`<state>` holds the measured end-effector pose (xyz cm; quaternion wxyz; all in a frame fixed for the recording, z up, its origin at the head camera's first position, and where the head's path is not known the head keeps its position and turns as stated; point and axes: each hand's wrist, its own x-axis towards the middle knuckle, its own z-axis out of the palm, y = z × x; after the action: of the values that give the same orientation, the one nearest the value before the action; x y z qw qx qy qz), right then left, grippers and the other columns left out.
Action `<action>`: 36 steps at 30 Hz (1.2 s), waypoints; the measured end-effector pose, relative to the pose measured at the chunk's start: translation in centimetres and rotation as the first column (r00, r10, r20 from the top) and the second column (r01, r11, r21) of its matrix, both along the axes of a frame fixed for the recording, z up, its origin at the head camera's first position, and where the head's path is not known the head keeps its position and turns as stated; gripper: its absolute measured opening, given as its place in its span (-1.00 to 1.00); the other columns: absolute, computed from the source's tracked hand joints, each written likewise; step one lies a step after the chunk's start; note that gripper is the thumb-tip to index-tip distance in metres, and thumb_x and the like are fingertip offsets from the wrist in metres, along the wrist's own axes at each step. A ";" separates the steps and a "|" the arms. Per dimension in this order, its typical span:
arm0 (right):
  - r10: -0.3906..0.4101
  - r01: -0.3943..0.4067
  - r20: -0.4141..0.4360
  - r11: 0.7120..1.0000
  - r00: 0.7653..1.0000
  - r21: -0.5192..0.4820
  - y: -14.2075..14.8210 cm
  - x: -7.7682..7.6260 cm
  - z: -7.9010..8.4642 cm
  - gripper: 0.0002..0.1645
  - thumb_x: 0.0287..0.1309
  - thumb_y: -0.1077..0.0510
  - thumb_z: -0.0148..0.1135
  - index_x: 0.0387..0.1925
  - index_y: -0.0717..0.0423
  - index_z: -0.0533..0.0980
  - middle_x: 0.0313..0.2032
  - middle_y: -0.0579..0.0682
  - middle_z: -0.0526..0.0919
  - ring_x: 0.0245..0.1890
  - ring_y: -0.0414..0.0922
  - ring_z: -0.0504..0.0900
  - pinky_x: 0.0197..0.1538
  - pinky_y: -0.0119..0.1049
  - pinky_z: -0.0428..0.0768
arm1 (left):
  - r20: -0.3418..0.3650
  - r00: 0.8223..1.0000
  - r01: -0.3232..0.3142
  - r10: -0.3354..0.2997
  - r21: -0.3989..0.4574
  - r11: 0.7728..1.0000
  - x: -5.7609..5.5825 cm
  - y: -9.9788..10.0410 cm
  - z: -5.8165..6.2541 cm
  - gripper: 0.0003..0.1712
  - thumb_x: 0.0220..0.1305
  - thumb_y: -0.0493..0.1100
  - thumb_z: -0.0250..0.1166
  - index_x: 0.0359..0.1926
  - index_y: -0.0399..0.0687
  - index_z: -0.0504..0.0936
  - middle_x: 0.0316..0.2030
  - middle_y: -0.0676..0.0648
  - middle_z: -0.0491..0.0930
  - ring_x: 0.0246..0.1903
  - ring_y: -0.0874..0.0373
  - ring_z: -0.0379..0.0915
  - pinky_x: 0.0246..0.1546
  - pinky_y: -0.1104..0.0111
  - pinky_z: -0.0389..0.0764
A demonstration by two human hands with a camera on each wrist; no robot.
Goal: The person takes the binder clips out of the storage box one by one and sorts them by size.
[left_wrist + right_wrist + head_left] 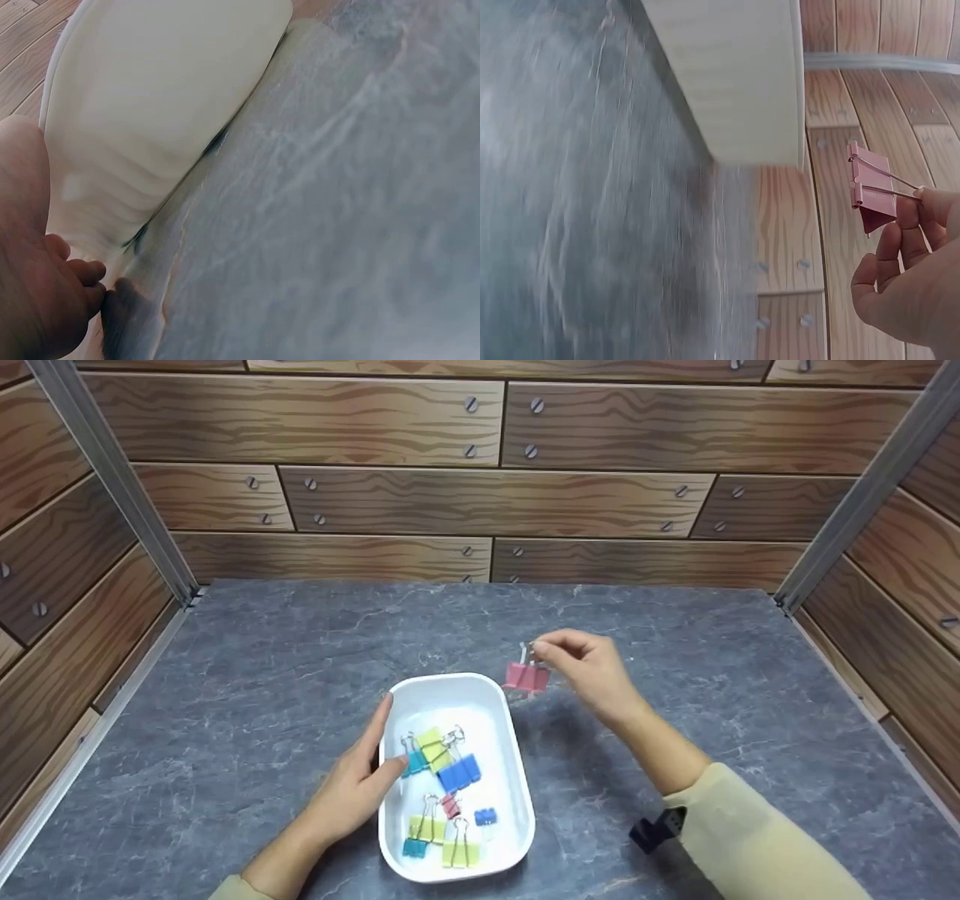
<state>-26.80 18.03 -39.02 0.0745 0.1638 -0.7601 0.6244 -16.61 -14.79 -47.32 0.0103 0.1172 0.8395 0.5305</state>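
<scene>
A pink binder clip (pixel 527 677) hangs by its wire handle from the fingertips of my right hand (pixel 596 671), off the far right corner of a white plastic tray (pixel 519 780). In the right wrist view, thumb and fingers pinch the end of the clip's wire handles (pixel 889 182). At the tray's left side, my left hand (pixel 352 784) holds the wall, its thumb over the rim and its fingers along the outside. Inside lie yellow clips (pixel 460 855), a large blue clip (pixel 459 773), a small blue one (pixel 485 816), teal clips (pixel 414 848) and a small red clip (pixel 450 805).
The tray stands on a dark grey marbled tabletop (pixel 300 660). Wood-patterned panels (pixel 390 499) wall in the back and both sides, with metal posts (pixel 847 495) at the corners. A black strap piece (pixel 657 830) sticks out from the right sleeve.
</scene>
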 end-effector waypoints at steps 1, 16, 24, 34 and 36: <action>-0.015 0.015 0.006 1.000 1.000 0.002 0.4 -0.2 -0.1 -0.85 0.38 0.32 0.36 -0.16 0.38 0.74 -0.27 0.10 0.78 -0.23 -0.14 0.70 -0.03 -0.28 0.66 | 0.001 1.000 -0.003 0.003 -0.003 1.000 0.0 0.0 0.0 -0.05 0.55 -0.11 0.19 0.74 0.33 -0.13 0.66 -0.09 0.05 0.57 -0.04 0.10 0.47 -0.07 0.25; -0.083 0.078 0.099 0.996 0.992 0.047 3.2 -3.6 -2.9 -0.77 0.43 0.30 0.32 -0.09 0.48 0.69 -0.28 -0.01 0.77 -0.24 -0.25 0.69 -0.01 -0.37 0.66 | -0.003 1.000 -0.009 0.009 -0.025 1.000 0.0 -0.1 0.1 -0.04 0.54 -0.11 0.21 0.74 0.32 -0.12 0.66 -0.07 0.04 0.59 -0.03 0.06 0.52 -0.05 0.16; -0.114 0.092 0.148 0.984 0.982 0.150 3.4 -4.7 -4.0 -0.75 0.47 0.23 0.30 -0.06 0.40 0.71 -0.26 0.00 0.76 -0.21 -0.18 0.66 0.00 -0.23 0.66 | -0.005 1.000 -0.011 0.011 -0.021 1.000 0.0 0.0 0.1 -0.05 0.55 -0.11 0.20 0.73 0.37 -0.12 0.66 -0.04 0.03 0.58 0.00 0.06 0.50 -0.06 0.19; -0.116 0.082 0.163 0.976 0.980 0.202 3.2 -5.7 -4.9 -0.72 0.50 0.20 0.27 -0.03 0.37 0.72 -0.21 0.03 0.78 -0.16 -0.15 0.66 0.03 -0.22 0.64 | -0.002 1.000 -0.019 0.019 -0.039 0.999 0.0 0.0 0.1 -0.04 0.53 -0.09 0.20 0.74 0.35 -0.12 0.66 -0.07 0.03 0.59 -0.04 0.03 0.52 -0.06 0.15; -0.117 0.082 0.164 0.975 0.979 0.207 3.2 -5.6 -4.8 -0.71 0.51 0.20 0.26 -0.02 0.40 0.71 -0.19 0.07 0.79 -0.16 -0.15 0.66 0.05 -0.20 0.63 | -0.006 1.000 -0.019 0.019 -0.043 0.999 0.0 0.0 0.0 -0.04 0.53 -0.08 0.20 0.74 0.34 -0.11 0.66 -0.08 0.03 0.59 -0.05 0.03 0.52 -0.06 0.16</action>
<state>-32.44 21.19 -43.78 0.0219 0.0762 -0.8296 0.5527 -16.66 -14.81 -47.27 0.0054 0.1103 0.8519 0.5120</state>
